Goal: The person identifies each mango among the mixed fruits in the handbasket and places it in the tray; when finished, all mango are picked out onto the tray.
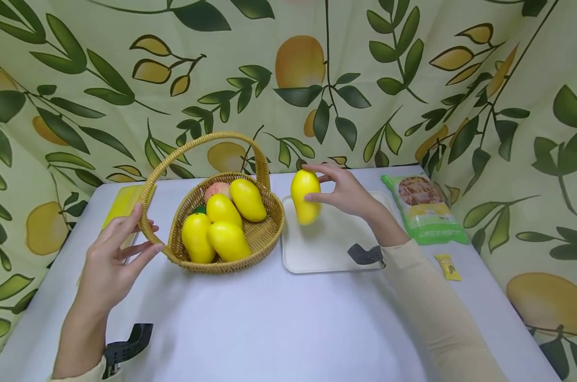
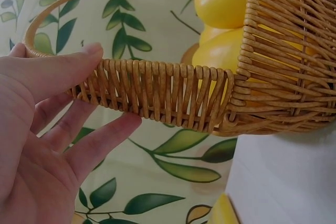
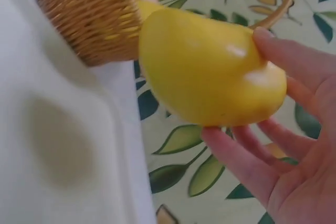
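A wicker basket [image 1: 269,233] with a tall arched handle stands on the table, holding several yellow mangoes [image 1: 247,200], a pinkish round fruit [image 1: 217,189] and a mostly hidden dark green item [image 1: 199,210]. My left hand [image 1: 109,260] grips the left side of the handle; in the left wrist view the thumb lies on one face of the woven band [image 2: 157,93] and the fingers on the other. Over the left part of a white tray [image 1: 336,241], my right hand [image 1: 341,191] pinches a mango [image 3: 210,69] held upright in the air, its shadow falling on the tray.
Right of the tray lies a green and clear food packet [image 1: 424,209], with a small yellow sachet [image 1: 448,267] in front of it. A flat yellow item [image 1: 121,204] lies behind my left hand. Leaf-patterned cloth [image 1: 250,69] hangs behind the table [image 1: 269,329] and along its sides.
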Available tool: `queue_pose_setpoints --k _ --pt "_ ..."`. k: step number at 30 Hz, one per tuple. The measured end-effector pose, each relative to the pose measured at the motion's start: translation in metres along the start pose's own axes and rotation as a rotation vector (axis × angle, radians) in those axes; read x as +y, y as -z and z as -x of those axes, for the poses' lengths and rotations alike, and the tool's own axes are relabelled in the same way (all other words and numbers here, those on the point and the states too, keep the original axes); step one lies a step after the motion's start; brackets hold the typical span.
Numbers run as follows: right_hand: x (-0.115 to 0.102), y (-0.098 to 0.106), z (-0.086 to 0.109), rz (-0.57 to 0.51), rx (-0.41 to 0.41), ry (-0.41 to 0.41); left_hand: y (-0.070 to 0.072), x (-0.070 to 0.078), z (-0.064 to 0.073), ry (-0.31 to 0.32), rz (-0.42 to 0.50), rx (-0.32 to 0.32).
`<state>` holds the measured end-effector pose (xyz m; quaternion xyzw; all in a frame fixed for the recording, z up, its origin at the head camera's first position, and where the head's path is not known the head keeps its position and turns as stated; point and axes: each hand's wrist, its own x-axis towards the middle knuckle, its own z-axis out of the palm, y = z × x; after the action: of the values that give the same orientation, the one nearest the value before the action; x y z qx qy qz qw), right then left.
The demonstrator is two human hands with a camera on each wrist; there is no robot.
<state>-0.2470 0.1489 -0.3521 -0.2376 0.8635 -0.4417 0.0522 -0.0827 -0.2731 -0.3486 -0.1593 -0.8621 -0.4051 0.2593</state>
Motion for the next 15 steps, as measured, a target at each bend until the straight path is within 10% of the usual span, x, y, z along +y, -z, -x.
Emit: queue_pose_setpoints --k 15 --pt "0.038 -0.025 -0.007 0.009 -0.118 -0.178 0.001 0.000 -0.002 -0.012 -0.032 -0.009"
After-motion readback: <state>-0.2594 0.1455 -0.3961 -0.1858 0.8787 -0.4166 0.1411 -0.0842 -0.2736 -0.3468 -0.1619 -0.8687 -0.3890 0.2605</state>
